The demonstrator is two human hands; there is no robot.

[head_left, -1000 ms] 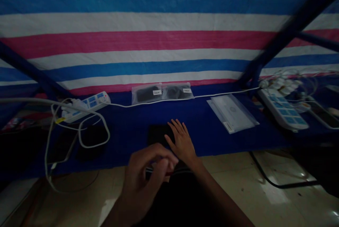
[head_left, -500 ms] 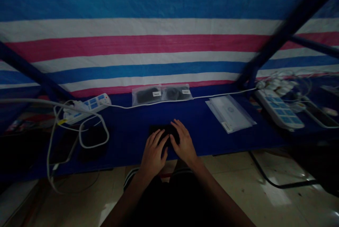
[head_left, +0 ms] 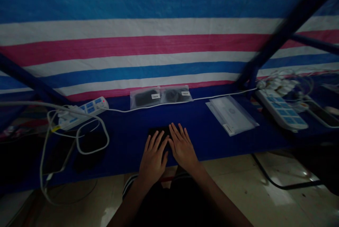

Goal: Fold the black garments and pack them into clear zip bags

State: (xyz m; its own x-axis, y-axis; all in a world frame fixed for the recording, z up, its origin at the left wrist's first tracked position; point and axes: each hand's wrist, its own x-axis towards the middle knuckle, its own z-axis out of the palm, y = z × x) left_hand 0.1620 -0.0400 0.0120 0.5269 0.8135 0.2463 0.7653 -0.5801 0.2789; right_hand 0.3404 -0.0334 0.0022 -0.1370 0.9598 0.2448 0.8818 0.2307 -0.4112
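Left hand (head_left: 153,163) and right hand (head_left: 184,152) are lying unclenched; uneven pressure is risking black flat item (head_left: 152,130) slipping beneath the fingers.

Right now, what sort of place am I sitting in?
Probably a makeshift workstation: striped plastic sheeting hangs behind a narrow blue table, with a power strip and clear labelled pouches on it.
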